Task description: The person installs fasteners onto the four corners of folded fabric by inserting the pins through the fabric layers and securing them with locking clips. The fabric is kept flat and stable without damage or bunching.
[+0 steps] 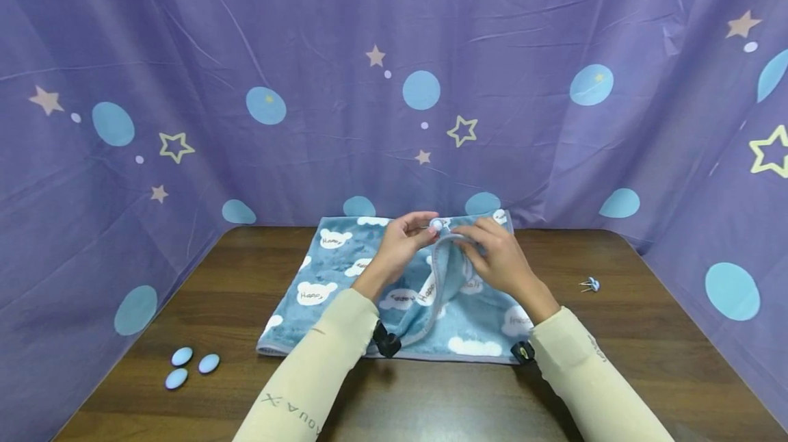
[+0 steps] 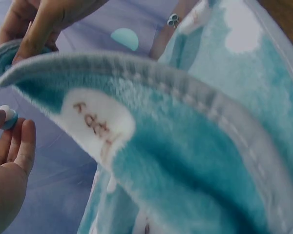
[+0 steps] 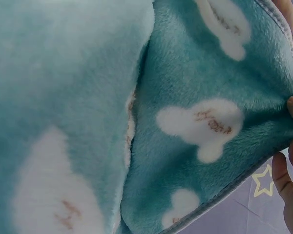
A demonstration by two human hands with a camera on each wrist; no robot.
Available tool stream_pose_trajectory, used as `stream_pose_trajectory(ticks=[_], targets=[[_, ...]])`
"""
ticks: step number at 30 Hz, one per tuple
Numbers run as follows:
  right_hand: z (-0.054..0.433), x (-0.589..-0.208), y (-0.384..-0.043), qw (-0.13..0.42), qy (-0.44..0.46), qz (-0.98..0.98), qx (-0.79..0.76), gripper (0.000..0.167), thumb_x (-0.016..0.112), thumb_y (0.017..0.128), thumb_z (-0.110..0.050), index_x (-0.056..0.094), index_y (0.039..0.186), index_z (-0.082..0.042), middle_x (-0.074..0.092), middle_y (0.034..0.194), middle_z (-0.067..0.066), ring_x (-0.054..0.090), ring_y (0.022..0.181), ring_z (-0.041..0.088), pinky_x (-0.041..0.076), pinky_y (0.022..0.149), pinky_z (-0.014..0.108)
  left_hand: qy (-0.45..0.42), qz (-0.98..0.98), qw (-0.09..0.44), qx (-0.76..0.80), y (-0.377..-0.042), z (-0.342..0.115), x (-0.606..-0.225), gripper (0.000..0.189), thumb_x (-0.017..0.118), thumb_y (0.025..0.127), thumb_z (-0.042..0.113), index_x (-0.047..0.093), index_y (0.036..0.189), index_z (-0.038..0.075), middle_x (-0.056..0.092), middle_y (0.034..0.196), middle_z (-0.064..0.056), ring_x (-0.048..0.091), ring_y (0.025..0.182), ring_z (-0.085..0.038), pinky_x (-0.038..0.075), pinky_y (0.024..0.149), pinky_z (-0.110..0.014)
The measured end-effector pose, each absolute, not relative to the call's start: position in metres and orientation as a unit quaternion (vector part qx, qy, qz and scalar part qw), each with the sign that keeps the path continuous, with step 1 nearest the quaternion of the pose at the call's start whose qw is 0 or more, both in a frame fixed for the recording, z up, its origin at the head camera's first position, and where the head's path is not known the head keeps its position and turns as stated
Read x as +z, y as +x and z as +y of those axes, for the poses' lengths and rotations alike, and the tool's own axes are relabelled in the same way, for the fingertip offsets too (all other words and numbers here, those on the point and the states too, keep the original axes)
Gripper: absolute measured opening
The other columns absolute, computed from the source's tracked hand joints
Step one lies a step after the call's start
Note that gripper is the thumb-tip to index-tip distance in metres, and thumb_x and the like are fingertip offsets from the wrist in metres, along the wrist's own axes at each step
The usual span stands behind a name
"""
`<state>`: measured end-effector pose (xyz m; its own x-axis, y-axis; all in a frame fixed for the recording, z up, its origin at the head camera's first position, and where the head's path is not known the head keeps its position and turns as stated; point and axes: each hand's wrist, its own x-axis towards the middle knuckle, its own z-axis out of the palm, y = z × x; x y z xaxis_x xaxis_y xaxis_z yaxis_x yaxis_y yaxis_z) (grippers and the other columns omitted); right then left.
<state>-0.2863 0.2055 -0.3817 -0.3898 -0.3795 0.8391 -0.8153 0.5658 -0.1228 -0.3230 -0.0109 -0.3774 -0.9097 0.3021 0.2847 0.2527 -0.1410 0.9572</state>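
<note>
A fluffy blue blanket with white bear and cloud prints is spread in front of me, and a grey-bound part of it is lifted. My left hand pinches a small round light-blue and white cap between thumb and fingers. Close beside it, my right hand pinches the raised blanket by its edge. The left wrist view shows the cap just under the curled grey binding. In the right wrist view, blanket fabric fills most of the frame, with fingers at the right side.
Several light-blue oval caps lie on the brown table at the front left. Right of the blanket lies a small blue piece with metal prongs. A purple curtain hangs behind the table and along both sides.
</note>
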Motion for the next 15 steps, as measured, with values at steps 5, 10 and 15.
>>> stream_pose_trajectory(ticks=[5,10,15], targets=[[0.2041,-0.3835,-0.2869,0.398,0.390,-0.787,0.264,0.025,0.079,0.086,-0.001,0.076,0.109,-0.008,0.065,0.088,0.002,0.052,0.076,0.017,0.043,0.067,0.034,0.225,0.662,-0.009,0.715,-0.3221,-0.0045,-0.3809,0.031,0.067,0.098,0.001,0.066,0.129,-0.002,0.068,0.120,-0.016,0.069,0.102,-0.027,0.057,0.093,-0.035],[0.2030,-0.3838,-0.2860,0.396,0.391,-0.791,0.253,0.024,0.080,0.086,-0.002,0.076,0.109,-0.008,0.063,0.085,0.001,0.050,0.074,0.016,0.043,0.066,0.033,0.239,0.667,-0.019,0.706,-0.3208,-0.0015,-0.3820,0.031,0.067,0.098,0.003,0.066,0.129,-0.002,0.069,0.123,-0.016,0.068,0.101,-0.018,0.056,0.093,-0.034],[0.2028,-0.3829,-0.2858,0.390,0.387,-0.798,0.249,0.022,0.078,0.089,-0.005,0.076,0.110,-0.009,0.061,0.083,0.000,0.049,0.074,0.015,0.042,0.066,0.033,0.246,0.659,-0.025,0.711,-0.3193,-0.0005,-0.3810,0.032,0.065,0.099,0.002,0.064,0.131,-0.004,0.066,0.126,-0.023,0.068,0.099,-0.015,0.056,0.093,-0.034]])
